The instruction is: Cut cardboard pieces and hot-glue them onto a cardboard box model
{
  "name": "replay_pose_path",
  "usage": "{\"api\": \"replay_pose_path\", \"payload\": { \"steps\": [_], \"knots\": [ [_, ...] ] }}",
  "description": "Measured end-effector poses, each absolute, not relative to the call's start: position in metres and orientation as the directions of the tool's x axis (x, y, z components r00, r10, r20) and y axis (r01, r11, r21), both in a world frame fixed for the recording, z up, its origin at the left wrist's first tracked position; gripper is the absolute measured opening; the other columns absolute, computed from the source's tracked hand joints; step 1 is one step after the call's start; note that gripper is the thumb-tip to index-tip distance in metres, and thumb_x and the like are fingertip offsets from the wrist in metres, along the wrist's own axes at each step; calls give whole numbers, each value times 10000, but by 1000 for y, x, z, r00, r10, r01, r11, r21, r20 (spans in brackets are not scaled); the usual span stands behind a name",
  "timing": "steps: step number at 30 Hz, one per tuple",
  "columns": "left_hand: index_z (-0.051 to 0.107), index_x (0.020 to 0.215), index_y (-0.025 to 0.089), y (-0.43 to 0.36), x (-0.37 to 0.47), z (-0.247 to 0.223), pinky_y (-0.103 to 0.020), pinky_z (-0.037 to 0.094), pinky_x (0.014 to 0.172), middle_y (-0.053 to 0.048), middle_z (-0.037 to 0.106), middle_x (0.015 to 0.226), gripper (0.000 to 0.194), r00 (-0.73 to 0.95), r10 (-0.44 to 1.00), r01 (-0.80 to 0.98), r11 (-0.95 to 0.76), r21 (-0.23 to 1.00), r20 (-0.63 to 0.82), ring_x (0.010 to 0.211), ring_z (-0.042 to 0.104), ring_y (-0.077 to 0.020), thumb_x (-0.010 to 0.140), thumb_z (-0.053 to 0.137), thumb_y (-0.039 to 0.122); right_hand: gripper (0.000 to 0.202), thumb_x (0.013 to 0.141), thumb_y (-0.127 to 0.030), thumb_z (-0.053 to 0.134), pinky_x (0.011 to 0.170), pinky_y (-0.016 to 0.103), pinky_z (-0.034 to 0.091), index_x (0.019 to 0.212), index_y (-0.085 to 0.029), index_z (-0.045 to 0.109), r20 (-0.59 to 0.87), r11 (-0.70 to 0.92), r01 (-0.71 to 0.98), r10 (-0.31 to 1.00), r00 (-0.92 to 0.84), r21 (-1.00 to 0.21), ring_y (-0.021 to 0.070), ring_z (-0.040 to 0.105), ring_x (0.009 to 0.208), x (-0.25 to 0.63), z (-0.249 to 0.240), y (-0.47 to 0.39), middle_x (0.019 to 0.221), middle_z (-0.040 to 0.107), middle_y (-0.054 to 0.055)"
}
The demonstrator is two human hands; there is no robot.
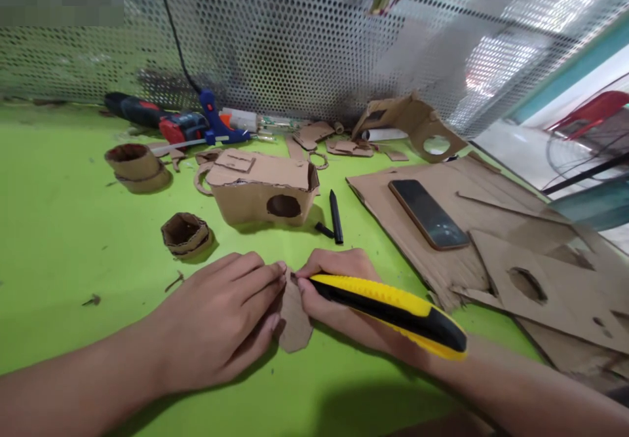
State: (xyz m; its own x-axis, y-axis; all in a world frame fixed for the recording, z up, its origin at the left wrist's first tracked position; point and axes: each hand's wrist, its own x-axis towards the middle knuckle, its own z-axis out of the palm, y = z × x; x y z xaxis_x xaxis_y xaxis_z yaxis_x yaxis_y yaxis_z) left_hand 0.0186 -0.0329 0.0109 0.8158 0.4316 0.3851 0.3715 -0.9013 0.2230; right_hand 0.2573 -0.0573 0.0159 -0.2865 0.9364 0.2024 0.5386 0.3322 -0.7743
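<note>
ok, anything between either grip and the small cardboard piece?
Nothing visible. Left grip touches the piece on its left; right grip holds the cutter with its tip at the far end. Box and pen lie beyond.

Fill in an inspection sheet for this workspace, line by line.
Surface: green tabletop, small scraps scattered on it.
Job's things: small cardboard piece lying between the hands; yellow-and-black cutter with its tip at the piece.
Clutter: cardboard box with a round hole; cardboard tubes to the left; black marker; phone resting on a cardboard sheet.
Hands: left hand has its fingers on the piece; right hand grips the cutter.
Cables: black cord running up from the blue glue gun.
Surroundings: perforated panel behind the table.
</note>
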Motion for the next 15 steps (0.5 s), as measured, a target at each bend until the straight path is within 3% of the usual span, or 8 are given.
{"api": "replay_pose_path", "payload": {
  "steps": [4, 10, 15],
  "knots": [
    [829, 1123, 107, -29, 18, 12, -461, 659, 774, -151, 839, 1092, 327, 802, 453, 358, -886, 294, 390, 939, 745, -293, 1085, 516, 191, 130, 822, -147, 647, 522, 228, 387, 718, -221, 620, 319, 428, 602, 904, -286, -674, 74, 452, 469, 262, 17, -59, 576, 583, -54],
    [796, 1259, 117, -27, 14, 7, -444, 661, 853, -124, 843, 1190, 279, 791, 487, 370, -863, 344, 371, 1006, 738, -275, 1097, 580, 191, 105, 911, -195, 705, 585, 227, 502, 829, -220, 764, 272, 383, 496, 920, -283, -779, 121, 691, 601, 267, 22, -55, 725, 779, -2],
    [813, 1226, 137, -27, 13, 6, -443, 661, 847, -117, 849, 1212, 287, 797, 471, 368, -875, 314, 379, 1001, 749, -274, 1108, 559, 201, 49, 956, -212, 763, 650, 225, 554, 925, -211, 801, 204, 348, 452, 919, -337, -822, 122, 739, 667, 267, 20, -53, 808, 821, 1]
  ]
}}
